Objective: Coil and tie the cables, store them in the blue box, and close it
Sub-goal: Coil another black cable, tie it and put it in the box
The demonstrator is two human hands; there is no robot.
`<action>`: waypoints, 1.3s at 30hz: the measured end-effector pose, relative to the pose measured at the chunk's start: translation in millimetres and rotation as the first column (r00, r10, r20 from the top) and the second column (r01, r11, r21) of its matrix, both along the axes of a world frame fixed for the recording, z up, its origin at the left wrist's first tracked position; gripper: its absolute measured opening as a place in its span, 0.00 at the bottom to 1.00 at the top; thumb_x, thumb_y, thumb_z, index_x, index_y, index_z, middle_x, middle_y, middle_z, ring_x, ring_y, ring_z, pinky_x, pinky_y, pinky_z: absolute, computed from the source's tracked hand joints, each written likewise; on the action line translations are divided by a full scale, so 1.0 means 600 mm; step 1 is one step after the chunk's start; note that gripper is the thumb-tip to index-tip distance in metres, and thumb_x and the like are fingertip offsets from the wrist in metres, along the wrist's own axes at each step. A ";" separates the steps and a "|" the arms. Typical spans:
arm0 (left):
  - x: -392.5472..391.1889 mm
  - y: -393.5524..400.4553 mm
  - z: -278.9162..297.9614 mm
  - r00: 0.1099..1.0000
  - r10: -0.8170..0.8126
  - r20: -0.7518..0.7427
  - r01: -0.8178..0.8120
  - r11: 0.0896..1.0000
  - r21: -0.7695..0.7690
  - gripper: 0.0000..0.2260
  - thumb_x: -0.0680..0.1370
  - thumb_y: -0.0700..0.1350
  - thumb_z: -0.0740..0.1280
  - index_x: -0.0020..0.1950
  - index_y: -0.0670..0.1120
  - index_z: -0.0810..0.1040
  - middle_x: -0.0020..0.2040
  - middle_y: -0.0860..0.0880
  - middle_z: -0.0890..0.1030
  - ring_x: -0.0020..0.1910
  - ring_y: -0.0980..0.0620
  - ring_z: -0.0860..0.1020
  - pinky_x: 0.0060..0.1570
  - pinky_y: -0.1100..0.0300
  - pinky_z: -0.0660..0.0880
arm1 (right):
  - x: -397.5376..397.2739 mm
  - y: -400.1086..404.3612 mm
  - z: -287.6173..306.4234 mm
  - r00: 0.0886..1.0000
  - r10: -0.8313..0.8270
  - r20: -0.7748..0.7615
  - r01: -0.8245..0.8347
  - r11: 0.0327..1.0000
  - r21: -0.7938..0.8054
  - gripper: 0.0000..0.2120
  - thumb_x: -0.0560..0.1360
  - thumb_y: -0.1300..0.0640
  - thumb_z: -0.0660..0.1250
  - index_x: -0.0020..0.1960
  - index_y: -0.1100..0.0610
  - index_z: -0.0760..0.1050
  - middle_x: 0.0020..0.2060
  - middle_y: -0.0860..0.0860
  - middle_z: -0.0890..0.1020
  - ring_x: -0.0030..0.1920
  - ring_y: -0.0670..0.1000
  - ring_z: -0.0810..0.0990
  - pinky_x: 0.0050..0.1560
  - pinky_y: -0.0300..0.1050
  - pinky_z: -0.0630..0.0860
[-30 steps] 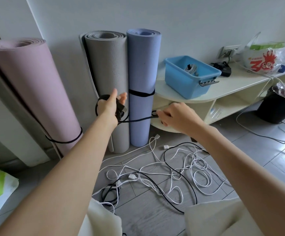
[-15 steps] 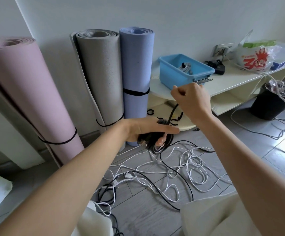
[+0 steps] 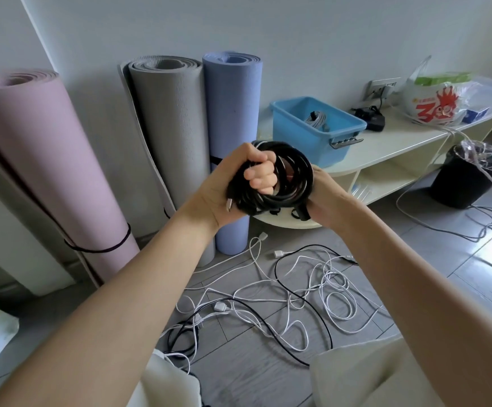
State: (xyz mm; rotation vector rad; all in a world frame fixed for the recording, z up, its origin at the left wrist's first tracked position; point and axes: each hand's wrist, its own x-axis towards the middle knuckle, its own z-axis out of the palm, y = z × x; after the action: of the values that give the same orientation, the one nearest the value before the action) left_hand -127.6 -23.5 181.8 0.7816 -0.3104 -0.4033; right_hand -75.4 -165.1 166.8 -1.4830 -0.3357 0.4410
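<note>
A coiled black cable (image 3: 290, 183) is held up in front of me at chest height. My left hand (image 3: 238, 183) grips the coil's left side, fingers curled through its middle. My right hand (image 3: 325, 198) holds the coil's lower right edge, its fingers hidden behind the loops. A metal plug end sticks out below my left hand. The open blue box (image 3: 306, 133) stands on the cream shelf (image 3: 391, 145) just behind the coil, with a grey coiled cable (image 3: 316, 118) inside. Tangled white and black cables (image 3: 282, 295) lie on the floor below.
Pink (image 3: 42, 160), grey (image 3: 174, 130) and blue (image 3: 233, 113) rolled mats lean on the wall at left. A plastic bag (image 3: 441, 101), a black adapter (image 3: 371, 116) and a wall socket (image 3: 382, 86) are on or above the shelf. A black bin (image 3: 467, 177) stands at right.
The black coil rose from knee height to in front of the blue box. My right hand dropped from above the coil onto its lower right edge; my left hand now grips through it.
</note>
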 end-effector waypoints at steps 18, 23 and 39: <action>0.023 -0.005 0.005 0.546 0.818 -0.181 -0.817 0.568 0.098 0.13 0.74 0.38 0.58 0.30 0.46 0.63 0.20 0.53 0.67 0.21 0.56 0.65 0.25 0.65 0.65 | -0.048 0.068 0.006 0.859 0.189 -0.475 -0.066 0.962 0.263 0.19 0.76 0.54 0.55 0.57 0.68 0.71 0.40 0.63 0.81 0.38 0.59 0.83 0.44 0.49 0.82; 0.023 -0.008 -0.003 0.422 0.902 -0.088 -0.863 0.429 0.267 0.12 0.73 0.39 0.61 0.29 0.43 0.69 0.20 0.52 0.72 0.21 0.54 0.70 0.30 0.62 0.70 | -0.058 0.085 0.000 0.885 0.152 -0.440 -0.048 0.970 0.239 0.21 0.77 0.45 0.61 0.57 0.62 0.72 0.35 0.56 0.83 0.36 0.53 0.83 0.41 0.45 0.82; 0.037 -0.027 -0.006 0.377 0.925 -0.048 -0.862 0.370 0.348 0.12 0.73 0.37 0.65 0.30 0.45 0.75 0.23 0.54 0.76 0.25 0.56 0.74 0.28 0.65 0.73 | -0.069 0.123 -0.017 0.883 -0.276 -0.379 0.377 0.898 0.225 0.24 0.75 0.46 0.66 0.51 0.70 0.75 0.40 0.59 0.81 0.36 0.50 0.74 0.39 0.40 0.73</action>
State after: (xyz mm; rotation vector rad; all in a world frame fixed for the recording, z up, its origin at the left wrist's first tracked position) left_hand -105.5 -39.9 178.1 1.0417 0.4592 0.5635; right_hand -116.8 -91.0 156.6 -1.1175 0.1274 0.3446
